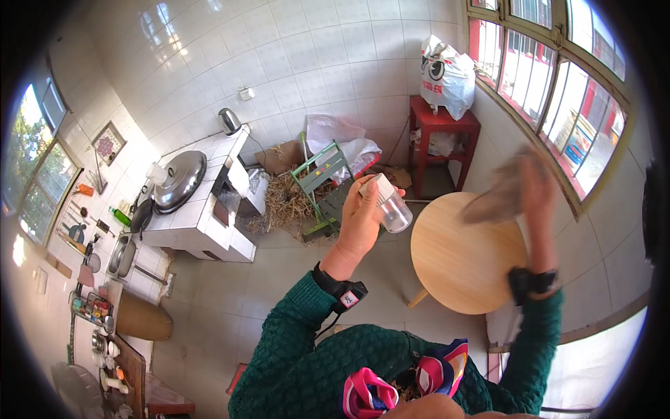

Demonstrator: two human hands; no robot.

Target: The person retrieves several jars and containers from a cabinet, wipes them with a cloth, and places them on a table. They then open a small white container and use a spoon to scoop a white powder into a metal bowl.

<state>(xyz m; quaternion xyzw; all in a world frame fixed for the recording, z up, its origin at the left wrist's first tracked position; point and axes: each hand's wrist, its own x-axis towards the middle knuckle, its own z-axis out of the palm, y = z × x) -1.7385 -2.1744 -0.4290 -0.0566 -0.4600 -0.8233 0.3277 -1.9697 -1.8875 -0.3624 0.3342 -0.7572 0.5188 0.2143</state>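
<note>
My left hand (357, 217) grips a small clear jar (398, 216) by its pale, square-sided lid (382, 187). The jar is tilted, its bottom pointing down and to the right, and it looks mostly see-through; whatever is inside is too small to tell. On the right, my right hand (539, 196) is blurred by motion and holds a brownish-grey cloth (494, 196). That cloth hangs over the far right part of a round wooden table (460, 256); whether it touches the top I cannot tell. The jar is held up beside the table's left edge.
A red stand (442, 118) with a white plastic bag (447, 78) is in the far corner by a barred window (528, 68). A green folding chair (327, 183) leans among straw (285, 201). The tiled stove (193, 230) with a lidded wok (180, 180) stands left.
</note>
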